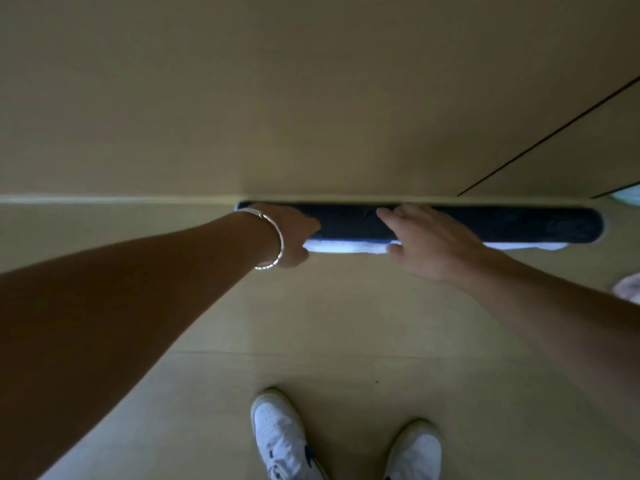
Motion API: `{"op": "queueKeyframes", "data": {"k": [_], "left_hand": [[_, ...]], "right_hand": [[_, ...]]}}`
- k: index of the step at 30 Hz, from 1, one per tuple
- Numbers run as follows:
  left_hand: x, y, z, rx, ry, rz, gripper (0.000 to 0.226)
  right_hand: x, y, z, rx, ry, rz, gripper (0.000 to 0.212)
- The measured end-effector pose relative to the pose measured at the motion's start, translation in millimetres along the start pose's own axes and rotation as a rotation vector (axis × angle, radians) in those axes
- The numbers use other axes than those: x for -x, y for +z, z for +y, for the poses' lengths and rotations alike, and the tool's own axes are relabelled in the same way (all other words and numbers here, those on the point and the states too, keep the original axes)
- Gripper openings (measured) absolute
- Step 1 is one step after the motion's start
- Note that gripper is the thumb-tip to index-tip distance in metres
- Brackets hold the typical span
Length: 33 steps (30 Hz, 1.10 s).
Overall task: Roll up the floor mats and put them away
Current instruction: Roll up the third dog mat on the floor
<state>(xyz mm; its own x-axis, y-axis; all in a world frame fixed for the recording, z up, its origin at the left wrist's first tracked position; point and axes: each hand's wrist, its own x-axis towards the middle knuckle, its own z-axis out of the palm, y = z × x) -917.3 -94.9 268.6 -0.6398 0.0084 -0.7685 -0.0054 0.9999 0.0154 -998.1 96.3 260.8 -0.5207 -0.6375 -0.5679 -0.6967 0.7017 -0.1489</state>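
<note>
A rolled dark blue floor mat (pixel 502 225) lies on the floor along the foot of the wall, with a pale blue-white layer (pixel 343 246) showing under its near edge. My left hand (pixel 294 233), with a metal bangle on the wrist, rests on the roll near its left end; its fingers are mostly hidden. My right hand (pixel 426 237) lies flat on the middle of the roll with its fingers spread and straight.
A beige wall (pixel 311 98) rises right behind the roll. A dark door gap (pixel 554 133) runs diagonally at the right. My two white shoes (pixel 284 441) stand on the beige floor below. A pale object (pixel 628 287) shows at the right edge.
</note>
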Motion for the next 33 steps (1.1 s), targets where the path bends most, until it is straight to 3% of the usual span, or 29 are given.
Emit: {"op": "queueKeyframes", "data": {"k": [5, 9, 12, 18, 21, 27, 33], "left_hand": [[137, -138, 15, 0.145, 0.032, 0.007, 0.044], [233, -244, 27, 0.076, 0.033, 0.118, 0.04], [307, -319, 43, 0.055, -0.005, 0.255, 0.04], [468, -440, 89, -0.211, -0.077, 0.285, 0.041], [558, -501, 120, -0.328, -0.093, 0.402, 0.04], [705, -587, 173, -0.388, -0.179, 0.661, 0.037], [798, -606, 198, -0.393, -0.288, 0.891, 0.031]], "right_hand": [[101, -158, -21, -0.127, -0.028, -0.032, 0.025], [178, -292, -27, -0.105, -0.088, 0.023, 0.045], [233, -373, -29, -0.143, -0.079, 0.099, 0.045], [370, -504, -41, -0.058, -0.044, 0.114, 0.044], [443, -570, -49, 0.044, -0.054, 0.193, 0.048], [570, -676, -61, 0.146, -0.099, 0.361, 0.055], [656, -729, -75, 0.16, -0.14, 0.531, 0.058]]}}
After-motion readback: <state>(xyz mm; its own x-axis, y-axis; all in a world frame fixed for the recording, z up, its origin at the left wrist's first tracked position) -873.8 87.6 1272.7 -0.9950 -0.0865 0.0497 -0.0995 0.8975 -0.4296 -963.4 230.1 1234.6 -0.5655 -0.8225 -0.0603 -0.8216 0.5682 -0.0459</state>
